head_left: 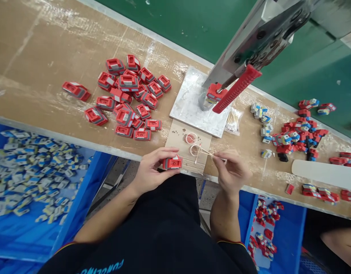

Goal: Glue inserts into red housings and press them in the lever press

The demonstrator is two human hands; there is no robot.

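Near the table's front edge, my left hand (151, 169) grips a red and grey plastic toy vehicle part (173, 163) between thumb and fingers. My right hand (232, 169) pinches a thin cotton swab (206, 152), whose far end reaches over a small round cup (194, 150). Just behind that cup stands another small cup with red contents (190, 138). Both cups sit on a stained piece of cardboard (179, 133). A second swab (197, 156) lies by the nearer cup. Whether the held swab's tip touches the cup's contents I cannot tell.
A hand press with a red handle (238, 89) rises from a metal plate (189, 91). Bagged swabs (234, 120) lie beside it. Red parts (126, 82) are heaped left, assembled pieces (299, 135) right. Blue bins (86, 198) stand below. Another person's arm (339, 243) shows at right.
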